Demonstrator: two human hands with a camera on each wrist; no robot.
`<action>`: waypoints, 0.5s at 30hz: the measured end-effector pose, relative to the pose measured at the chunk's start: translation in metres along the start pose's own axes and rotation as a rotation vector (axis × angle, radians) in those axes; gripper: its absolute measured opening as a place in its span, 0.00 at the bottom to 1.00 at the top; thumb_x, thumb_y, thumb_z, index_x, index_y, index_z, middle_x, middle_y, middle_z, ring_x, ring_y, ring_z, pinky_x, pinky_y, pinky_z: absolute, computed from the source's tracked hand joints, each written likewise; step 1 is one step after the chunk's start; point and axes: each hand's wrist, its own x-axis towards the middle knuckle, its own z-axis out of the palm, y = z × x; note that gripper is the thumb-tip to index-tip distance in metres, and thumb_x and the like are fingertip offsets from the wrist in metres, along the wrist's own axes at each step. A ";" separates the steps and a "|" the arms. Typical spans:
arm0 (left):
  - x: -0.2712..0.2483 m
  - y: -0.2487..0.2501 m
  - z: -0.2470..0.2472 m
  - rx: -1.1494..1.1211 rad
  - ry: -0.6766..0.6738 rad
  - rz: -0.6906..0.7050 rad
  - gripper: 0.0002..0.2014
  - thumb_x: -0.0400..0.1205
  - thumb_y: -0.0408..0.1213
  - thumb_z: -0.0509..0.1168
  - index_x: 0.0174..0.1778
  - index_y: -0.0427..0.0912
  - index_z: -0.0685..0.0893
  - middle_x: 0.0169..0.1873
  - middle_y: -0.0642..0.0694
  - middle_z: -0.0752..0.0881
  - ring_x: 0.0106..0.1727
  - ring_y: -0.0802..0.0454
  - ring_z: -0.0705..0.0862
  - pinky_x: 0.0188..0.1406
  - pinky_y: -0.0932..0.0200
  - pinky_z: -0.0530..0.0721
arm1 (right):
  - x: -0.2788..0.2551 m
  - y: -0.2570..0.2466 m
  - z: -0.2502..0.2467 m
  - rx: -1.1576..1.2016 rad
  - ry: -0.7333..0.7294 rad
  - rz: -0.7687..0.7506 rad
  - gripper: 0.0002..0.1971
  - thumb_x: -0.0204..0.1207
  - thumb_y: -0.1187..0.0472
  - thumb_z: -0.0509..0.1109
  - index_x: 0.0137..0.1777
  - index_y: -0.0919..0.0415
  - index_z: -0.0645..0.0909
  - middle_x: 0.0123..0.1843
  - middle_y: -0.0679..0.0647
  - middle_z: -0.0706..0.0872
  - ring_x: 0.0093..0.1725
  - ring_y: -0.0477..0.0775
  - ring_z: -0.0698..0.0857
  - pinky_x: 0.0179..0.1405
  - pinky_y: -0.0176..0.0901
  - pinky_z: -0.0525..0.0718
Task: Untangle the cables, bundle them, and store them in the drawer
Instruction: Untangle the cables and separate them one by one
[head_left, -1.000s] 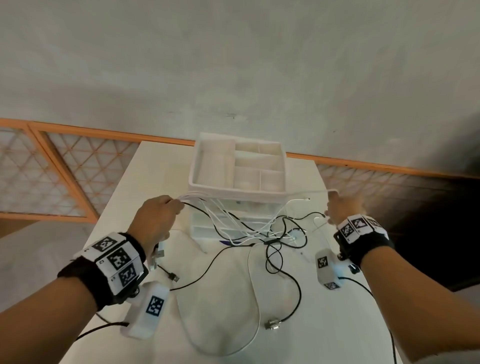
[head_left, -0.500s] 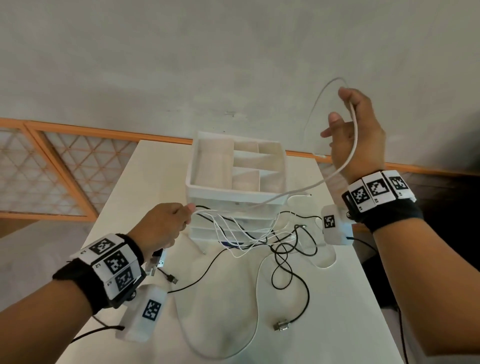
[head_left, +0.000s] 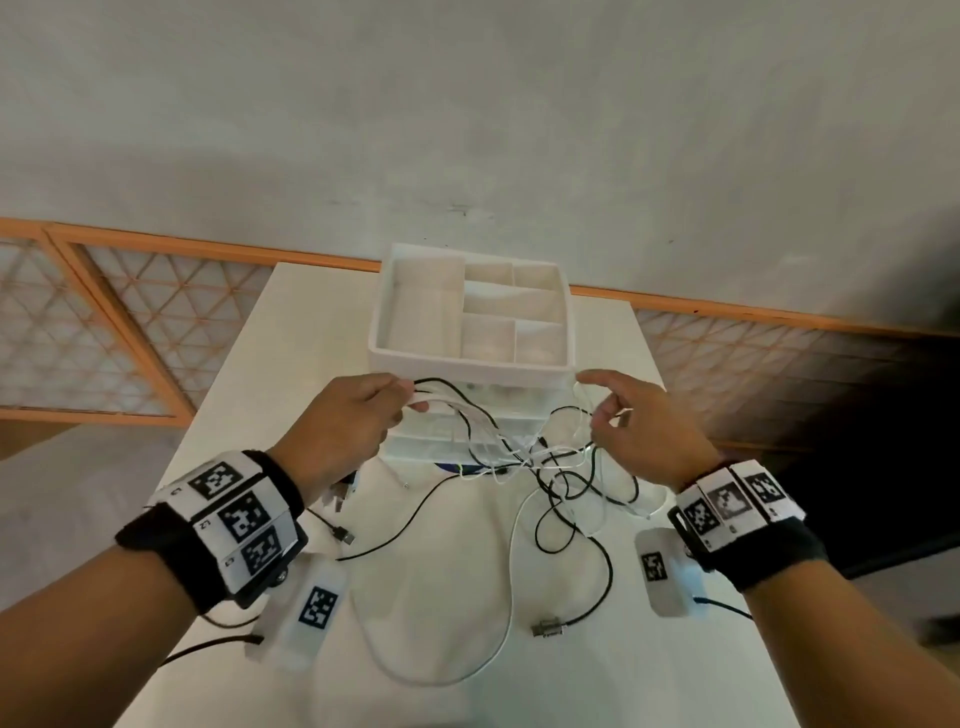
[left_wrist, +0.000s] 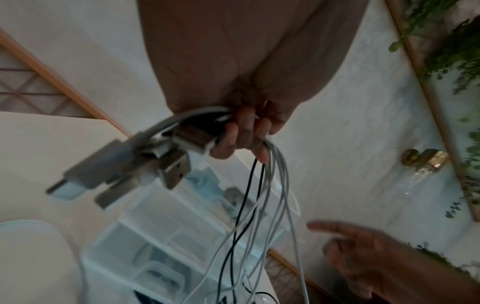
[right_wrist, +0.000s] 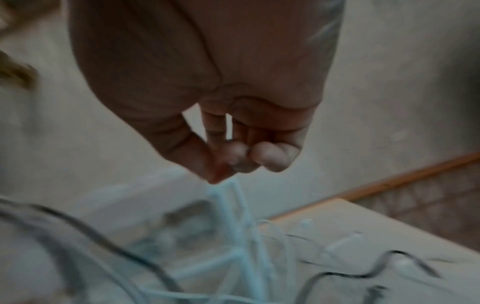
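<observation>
A tangle of white and black cables (head_left: 519, 460) lies on the white table (head_left: 249, 415) in front of a white drawer unit (head_left: 470, 364) whose top tray is divided into compartments. My left hand (head_left: 400, 401) grips a bunch of cable ends; in the left wrist view, USB plugs (left_wrist: 161, 164) stick out of that fist (left_wrist: 244, 142) and the strands (left_wrist: 262, 205) hang down. My right hand (head_left: 597, 410) is level with it at the unit's front right. In the right wrist view its thumb and fingers (right_wrist: 226, 164) pinch a white cable (right_wrist: 231, 197), blurred.
A black cable with a metal plug (head_left: 548, 626) and a long white loop (head_left: 441, 675) trail toward the near table edge. A small black plug (head_left: 343, 533) lies at the left. An orange-framed lattice railing (head_left: 130, 332) runs behind the table, below a grey wall.
My right hand has dropped from high above the drawer unit, where it held up a white cable, to the unit's front right. The left hand has kept its grip and barely moved.
</observation>
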 end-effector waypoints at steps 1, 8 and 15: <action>-0.004 0.007 0.007 0.050 -0.034 0.052 0.17 0.88 0.43 0.60 0.45 0.35 0.89 0.22 0.55 0.71 0.21 0.57 0.63 0.23 0.62 0.64 | -0.010 -0.026 0.003 0.133 -0.057 -0.070 0.28 0.75 0.55 0.77 0.72 0.35 0.74 0.36 0.46 0.88 0.33 0.40 0.84 0.43 0.35 0.81; -0.043 0.054 0.024 0.209 -0.274 0.413 0.19 0.86 0.45 0.62 0.28 0.51 0.85 0.23 0.58 0.71 0.27 0.60 0.67 0.31 0.65 0.67 | -0.003 -0.034 0.039 -0.235 -0.308 -0.019 0.18 0.78 0.48 0.73 0.28 0.52 0.77 0.27 0.47 0.80 0.31 0.50 0.81 0.31 0.42 0.74; -0.030 -0.008 -0.002 0.920 -0.424 0.010 0.20 0.89 0.46 0.57 0.33 0.40 0.75 0.30 0.45 0.78 0.30 0.52 0.74 0.33 0.61 0.71 | 0.004 0.009 0.026 0.118 0.256 -0.032 0.13 0.73 0.62 0.77 0.55 0.47 0.86 0.41 0.43 0.87 0.31 0.40 0.83 0.33 0.21 0.77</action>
